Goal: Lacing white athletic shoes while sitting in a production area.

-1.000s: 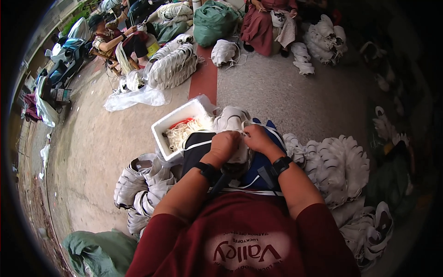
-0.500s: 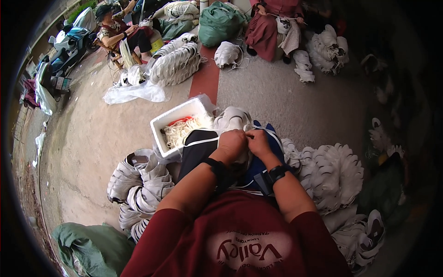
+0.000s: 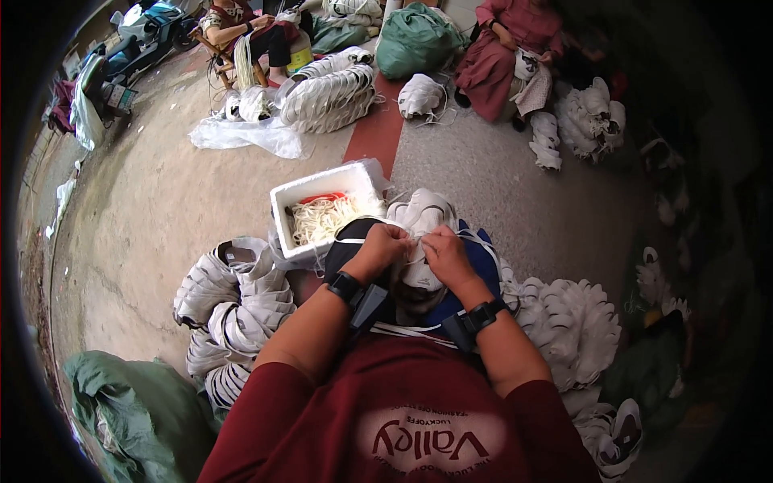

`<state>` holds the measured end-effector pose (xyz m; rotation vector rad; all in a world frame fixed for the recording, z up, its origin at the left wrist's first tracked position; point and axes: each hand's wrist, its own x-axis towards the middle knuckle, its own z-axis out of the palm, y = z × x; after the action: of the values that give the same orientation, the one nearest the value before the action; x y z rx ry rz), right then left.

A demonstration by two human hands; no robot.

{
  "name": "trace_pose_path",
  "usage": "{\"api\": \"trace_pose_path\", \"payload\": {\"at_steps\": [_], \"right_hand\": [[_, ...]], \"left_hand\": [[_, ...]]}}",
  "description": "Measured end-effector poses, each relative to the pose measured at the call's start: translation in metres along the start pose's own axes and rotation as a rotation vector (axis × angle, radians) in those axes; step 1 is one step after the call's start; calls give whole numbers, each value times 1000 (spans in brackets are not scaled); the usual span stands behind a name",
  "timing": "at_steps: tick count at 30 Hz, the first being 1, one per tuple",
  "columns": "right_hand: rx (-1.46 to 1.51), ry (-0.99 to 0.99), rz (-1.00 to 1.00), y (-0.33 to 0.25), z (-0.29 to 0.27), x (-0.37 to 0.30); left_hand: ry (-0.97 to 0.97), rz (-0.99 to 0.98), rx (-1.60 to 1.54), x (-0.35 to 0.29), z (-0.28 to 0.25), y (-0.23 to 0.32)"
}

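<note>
In my lap lies a white shoe upper (image 3: 419,276), with its toe end pointing away from me. My left hand (image 3: 386,245) is closed in a pinch over its left side, on a white shoelace (image 3: 349,240) that trails across my dark left thigh. Close by on the right, my right hand (image 3: 444,251) pinches the lace too, fingertips against the upper's lacing area. A small gap separates the two hands. The exact eyelets are too small to make out. Just beyond my left hand stands a white foam box (image 3: 283,201) holding a heap of cream laces (image 3: 324,221).
Nested white uppers (image 3: 233,298) pile at my left, more uppers (image 3: 568,326) at my right. A green sack (image 3: 137,419) sits lower left. Across the ground, a seated person in red (image 3: 515,48) and another person (image 3: 241,32) handle work beside stacked uppers (image 3: 330,97). Scooters (image 3: 105,88) stand far left.
My hands have drawn slightly apart, the left one shifting left, uncovering more of the upper between them. The view has also shifted a little.
</note>
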<state>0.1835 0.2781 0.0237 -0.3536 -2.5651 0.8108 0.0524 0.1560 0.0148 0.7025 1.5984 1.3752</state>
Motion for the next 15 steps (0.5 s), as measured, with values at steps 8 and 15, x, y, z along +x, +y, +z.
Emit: {"api": "trace_pose_path", "payload": {"at_steps": [8,15], "right_hand": [[41,149,106,7,17,-5],[146,122,240,2,16,-3]], "left_hand": [[109,11,-403,31,7,-14],[181,96,-181,46,8,-27]]}}
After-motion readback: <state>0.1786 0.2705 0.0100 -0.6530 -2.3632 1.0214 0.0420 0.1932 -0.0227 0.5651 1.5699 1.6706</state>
